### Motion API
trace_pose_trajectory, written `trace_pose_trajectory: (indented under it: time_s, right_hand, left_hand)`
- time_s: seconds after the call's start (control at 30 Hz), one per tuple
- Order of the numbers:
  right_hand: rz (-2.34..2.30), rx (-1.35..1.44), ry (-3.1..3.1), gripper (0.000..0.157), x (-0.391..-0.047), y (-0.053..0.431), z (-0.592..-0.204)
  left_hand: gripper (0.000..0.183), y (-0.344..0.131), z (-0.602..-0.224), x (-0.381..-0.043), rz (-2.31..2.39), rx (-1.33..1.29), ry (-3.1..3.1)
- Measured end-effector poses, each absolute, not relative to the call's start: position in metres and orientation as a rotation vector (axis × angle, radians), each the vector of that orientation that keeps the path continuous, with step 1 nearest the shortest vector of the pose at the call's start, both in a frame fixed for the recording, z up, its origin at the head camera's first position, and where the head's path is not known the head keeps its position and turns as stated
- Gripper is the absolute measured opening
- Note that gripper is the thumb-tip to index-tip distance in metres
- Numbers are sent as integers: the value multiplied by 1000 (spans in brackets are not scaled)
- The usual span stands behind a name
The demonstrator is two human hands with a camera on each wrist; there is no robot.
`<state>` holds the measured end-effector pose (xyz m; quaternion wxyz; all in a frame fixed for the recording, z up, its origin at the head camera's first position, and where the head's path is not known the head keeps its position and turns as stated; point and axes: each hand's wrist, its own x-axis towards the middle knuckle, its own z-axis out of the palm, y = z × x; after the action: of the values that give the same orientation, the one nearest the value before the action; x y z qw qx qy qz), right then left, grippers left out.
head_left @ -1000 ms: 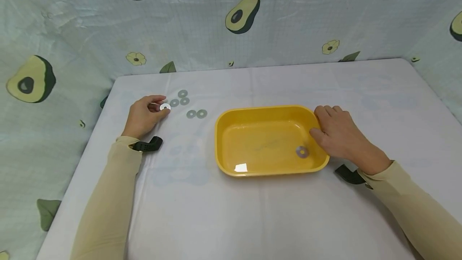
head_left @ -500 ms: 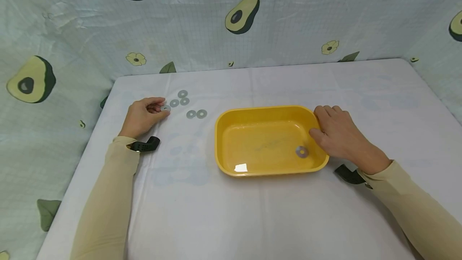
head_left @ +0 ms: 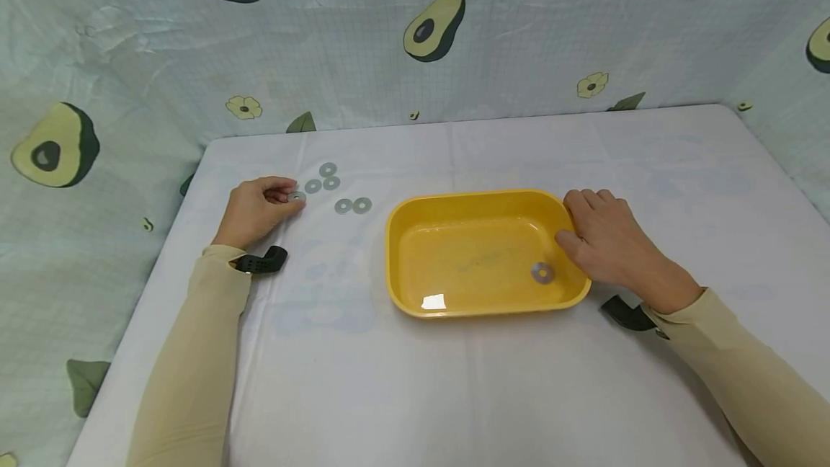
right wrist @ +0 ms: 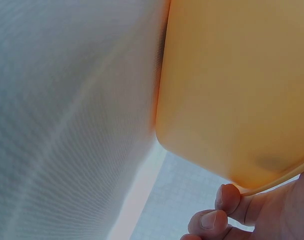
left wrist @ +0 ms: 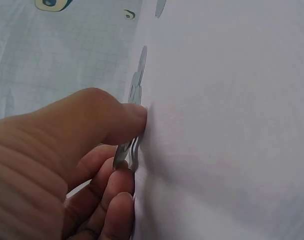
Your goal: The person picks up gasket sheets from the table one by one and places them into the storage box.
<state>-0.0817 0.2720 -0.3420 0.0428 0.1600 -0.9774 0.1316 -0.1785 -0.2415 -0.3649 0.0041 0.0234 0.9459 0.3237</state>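
At the left of the table, my left hand point(head_left: 249, 211) pinches a flat metal washer point(head_left: 296, 197) by its edge. The left wrist view shows that washer point(left wrist: 122, 154) tilted between thumb and fingers, low over the cloth. Just beyond the fingertips lie several more washers, among them a back one point(head_left: 328, 169) and a pair nearer the tray, one of them a right-hand washer point(head_left: 362, 205). My right hand point(head_left: 606, 247) grips the right rim of a yellow tray point(head_left: 467, 307), thumb inside. The right wrist view has its fingers against the tray's outer wall point(right wrist: 232, 90). One washer point(head_left: 542, 273) lies inside the tray.
A white cloth point(head_left: 454, 395) covers the table. Behind and to the left hangs a pale curtain point(head_left: 337, 42) printed with avocados. Dark wrist-worn devices sit on both wrists, the left one point(head_left: 262, 261) close to the cloth.
My left hand has shifted slightly left and down, and the washer in it has changed its tilt, from bright to dull grey. My right hand and the tray have stayed put.
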Motion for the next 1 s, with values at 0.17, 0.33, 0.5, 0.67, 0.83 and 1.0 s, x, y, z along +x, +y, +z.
trace_pose_trajectory:
  time_s: [0.17, 0.33, 0.5, 0.67, 0.83, 1.0]
  right_hand:
    - [388, 494, -2982, 14, -82, 272, -342]
    - [383, 497, -2973, 13, -82, 272, -343]
    - [385, 495, -2972, 13, -82, 272, -343]
    - [377, 493, -2977, 15, -81, 272, -342]
    - [379, 491, -2982, 15, -81, 271, -342]
    - [379, 495, -2979, 15, -81, 272, -342]
  left_hand:
    - [45, -241, -363, -178, 974, 91, 2959]
    - [47, -241, -362, -177, 943, 111, 2960]
    - [46, -241, -360, -177, 926, 111, 2959]
    - [46, -241, -359, -177, 928, 111, 2962]
    - [47, -244, -362, -176, 968, 108, 2980]
    - [47, -247, -364, -177, 1007, 86, 3015]
